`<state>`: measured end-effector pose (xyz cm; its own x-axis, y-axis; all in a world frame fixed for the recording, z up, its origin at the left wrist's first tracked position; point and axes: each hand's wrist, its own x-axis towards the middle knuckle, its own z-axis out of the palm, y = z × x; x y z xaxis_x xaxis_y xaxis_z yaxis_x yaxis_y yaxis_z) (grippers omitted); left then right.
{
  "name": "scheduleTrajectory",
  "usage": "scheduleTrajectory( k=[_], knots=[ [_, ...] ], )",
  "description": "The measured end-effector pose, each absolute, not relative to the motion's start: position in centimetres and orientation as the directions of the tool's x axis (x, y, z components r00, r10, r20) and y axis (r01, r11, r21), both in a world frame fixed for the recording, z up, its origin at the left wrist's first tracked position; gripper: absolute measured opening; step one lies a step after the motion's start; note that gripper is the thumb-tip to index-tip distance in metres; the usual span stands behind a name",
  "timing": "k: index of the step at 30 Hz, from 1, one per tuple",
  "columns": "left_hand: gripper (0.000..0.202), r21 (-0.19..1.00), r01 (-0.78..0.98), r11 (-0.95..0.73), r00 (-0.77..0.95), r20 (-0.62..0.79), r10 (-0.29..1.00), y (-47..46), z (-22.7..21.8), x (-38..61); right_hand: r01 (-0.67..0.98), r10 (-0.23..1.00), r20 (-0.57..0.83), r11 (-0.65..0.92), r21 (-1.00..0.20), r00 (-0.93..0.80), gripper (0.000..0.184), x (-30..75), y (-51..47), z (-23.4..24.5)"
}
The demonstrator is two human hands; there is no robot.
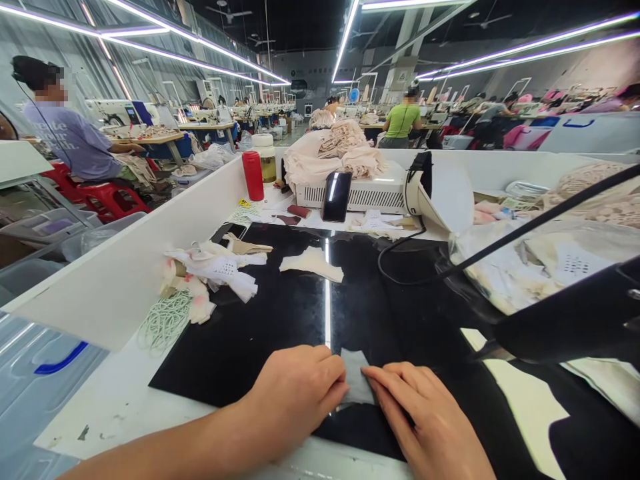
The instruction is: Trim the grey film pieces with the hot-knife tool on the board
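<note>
Between my two hands, near the front edge of the glossy black mat [235,347], lies a small pale grey piece of fabric [356,375]. My left hand [300,390] pinches its left edge with thumb and curled fingers. At its right edge, my right hand [425,410] has thumb and fingertips closed on the cloth. Farther up the mat rests a cream cut piece [311,264], apart from both hands. To the right of my right hand, a pale yellow cut piece [525,407] lies partly under a dark machine arm [565,320].
White fabric scraps [220,263] and pale green cord [167,320] lie on the left. Behind the mat stand a phone [337,197], a red bottle [253,176] and a vented white box [375,195] under beige fabric. A plastic bag of pieces [550,257] sits right. Co-workers sit beyond the white partition [125,273].
</note>
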<state>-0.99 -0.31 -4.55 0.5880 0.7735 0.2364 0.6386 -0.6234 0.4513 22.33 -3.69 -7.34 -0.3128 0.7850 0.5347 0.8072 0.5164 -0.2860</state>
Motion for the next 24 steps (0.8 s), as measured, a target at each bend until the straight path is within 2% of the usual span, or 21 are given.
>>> scheduleTrajectory(
  k=[6, 9, 14, 20, 24],
  knots=[
    [0.009, 0.459, 0.643, -0.613, 0.592, 0.210, 0.778, -0.4, -4.3, -1.1, 0.799, 0.814, 0.509, 0.492, -0.346, -0.281, 0.020, 22.4, -3.9, -8.6],
    [0.011, 0.405, 0.642, -0.651, 0.594, 0.275, 0.756, -0.4, -4.0, -1.2, 0.800, 0.826, 0.500, 0.474, -0.368, -0.260, 0.021, 22.3, -4.0, -9.0],
    [0.018, 0.234, 0.584, -0.777, 0.632, 0.469, 0.617, 0.0, -3.7, -0.9, 0.801, 0.790, 0.541, 0.509, -0.316, -0.289, 0.022, 22.0, -3.8, -7.7],
    [0.012, 0.200, 0.449, -0.871, 0.725, 0.489, 0.485, -0.2, -4.8, -0.3, 0.806, 0.757, 0.568, 0.535, -0.255, -0.323, 0.025, 21.9, -3.5, -6.8],
    [0.013, 0.153, 0.458, -0.876, 0.706, 0.536, 0.463, -0.3, -5.3, 0.0, 0.804, 0.764, 0.552, 0.537, -0.256, -0.334, 0.027, 22.2, -3.4, -7.4]
  ],
)
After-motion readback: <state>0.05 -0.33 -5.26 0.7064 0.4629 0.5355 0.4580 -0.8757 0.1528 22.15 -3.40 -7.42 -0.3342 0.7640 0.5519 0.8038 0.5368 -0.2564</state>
